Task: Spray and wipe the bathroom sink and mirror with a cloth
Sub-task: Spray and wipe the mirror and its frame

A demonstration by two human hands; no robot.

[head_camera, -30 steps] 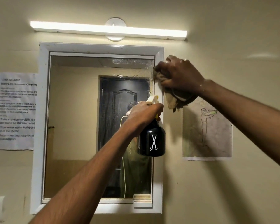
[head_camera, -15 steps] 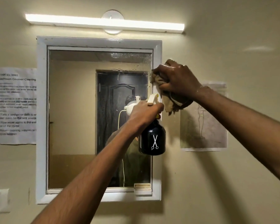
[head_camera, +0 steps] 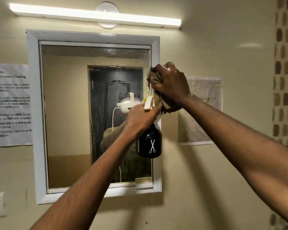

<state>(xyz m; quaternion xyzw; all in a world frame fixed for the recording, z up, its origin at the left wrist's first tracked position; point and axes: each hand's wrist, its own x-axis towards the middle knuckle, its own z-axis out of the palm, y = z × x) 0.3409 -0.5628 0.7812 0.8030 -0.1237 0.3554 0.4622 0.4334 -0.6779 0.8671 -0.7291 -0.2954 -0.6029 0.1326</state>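
I see both forearms (head_camera: 93, 176) bare, no sleeves. My right wrist (head_camera: 190, 97) carries a thin bracelet. The mirror reflection shows my white headset (head_camera: 128, 104) with a white cable, and an olive shirt (head_camera: 110, 138).

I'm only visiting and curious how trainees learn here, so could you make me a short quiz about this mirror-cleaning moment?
1. True or false: the left hand holds the black spray bottle.
2. Where is the cloth pressed?
A. the mirror's centre
B. the mirror's right edge
C. the paper notice
3. Fill in: the white symbol on the bottle shows ____.

Key: 1 true. 2 B, the right hand bunches it against the mirror frame's right side. 3 scissors.
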